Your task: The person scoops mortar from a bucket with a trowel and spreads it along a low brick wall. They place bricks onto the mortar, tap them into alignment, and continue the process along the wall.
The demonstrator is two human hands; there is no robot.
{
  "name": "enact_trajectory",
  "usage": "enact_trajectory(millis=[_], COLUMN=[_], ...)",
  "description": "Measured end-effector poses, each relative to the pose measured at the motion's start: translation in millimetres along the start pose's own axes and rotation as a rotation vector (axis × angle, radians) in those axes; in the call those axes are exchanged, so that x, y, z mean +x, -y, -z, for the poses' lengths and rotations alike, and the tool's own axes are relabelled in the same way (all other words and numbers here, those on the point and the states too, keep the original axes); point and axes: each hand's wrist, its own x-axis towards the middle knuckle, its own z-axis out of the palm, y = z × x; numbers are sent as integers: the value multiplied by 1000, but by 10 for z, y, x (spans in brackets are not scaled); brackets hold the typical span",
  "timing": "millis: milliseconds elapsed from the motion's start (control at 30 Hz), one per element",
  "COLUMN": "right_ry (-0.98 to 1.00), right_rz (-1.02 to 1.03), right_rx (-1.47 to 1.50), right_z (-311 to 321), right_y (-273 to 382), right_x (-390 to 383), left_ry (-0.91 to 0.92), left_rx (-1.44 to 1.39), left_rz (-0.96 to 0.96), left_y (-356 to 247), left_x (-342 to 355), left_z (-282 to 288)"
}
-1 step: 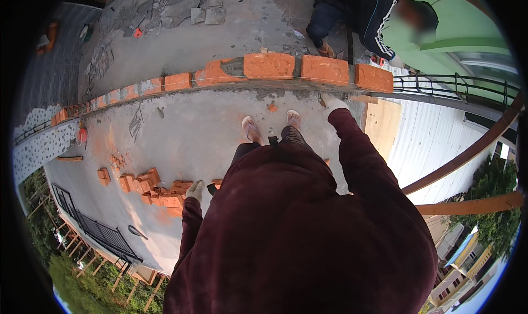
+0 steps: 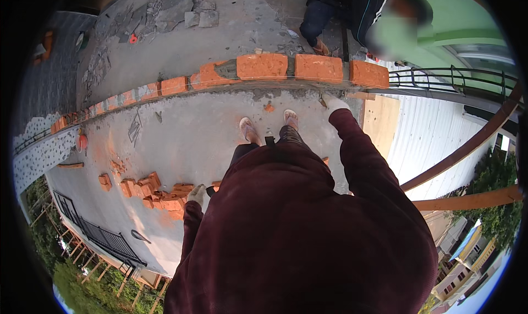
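My left hand (image 2: 196,194), in a pale glove, is low beside a heap of orange bricks (image 2: 170,201). A small dark flat piece (image 2: 210,191) shows just right of that hand; whether the hand holds it is unclear. My right hand (image 2: 333,103), also gloved, reaches to the near foot of a low brick wall (image 2: 264,67), beneath its right end. Its fingers look closed around something small and dark, too small to name. Grey mortar (image 2: 290,67) fills gaps between the top bricks, and a thin string runs along the wall's near face.
Beyond the wall, a co-worker (image 2: 352,11) in dark clothes bends near its right end. Broken grey slabs (image 2: 176,14) lie at the far left. Steel rebar (image 2: 451,77) extends right from the wall. A black railing (image 2: 99,229) lines the left edge; wooden beams (image 2: 467,198) cross at right.
The whole view has shifted slightly, with the wall a little further up and left. The co-worker's upper body is in a slightly different position. My hands stay in nearly the same places.
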Motion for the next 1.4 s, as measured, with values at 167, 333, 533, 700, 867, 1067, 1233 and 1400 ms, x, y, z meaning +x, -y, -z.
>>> enact_trajectory(millis=[167,333,533,700,867,1067,1233,1400], right_ry=[56,60,57,-32,25,73,105,81], right_rz=[19,-239,-202,-440,-301,-381,-367,-370], right_rx=[-33,-25,-143,-105,-69,-39,-122,-101], right_z=[184,-33,372,330,-8,325,737,851], right_y=[-116,-746,-889,-1385,-1355,-1307,-1887,-2137], right_x=[-339,-276,165,-85,-247,-8,-60,-94], left_ry=[-139,0,-62,-106,-95,-93,-60,-26], left_rx=[-85,-43,172,65,35,129,175,261], left_rz=[106,56,-15,-60,-47,32,-3,-80], left_y=[279,-768,-1319,-1203,-245,-153,-1187,-1554], left_x=[-8,-142,-379,-500,-485,-674,-682,-687], left_z=[64,-822,-575,-550,-246,-75,-790,-1013])
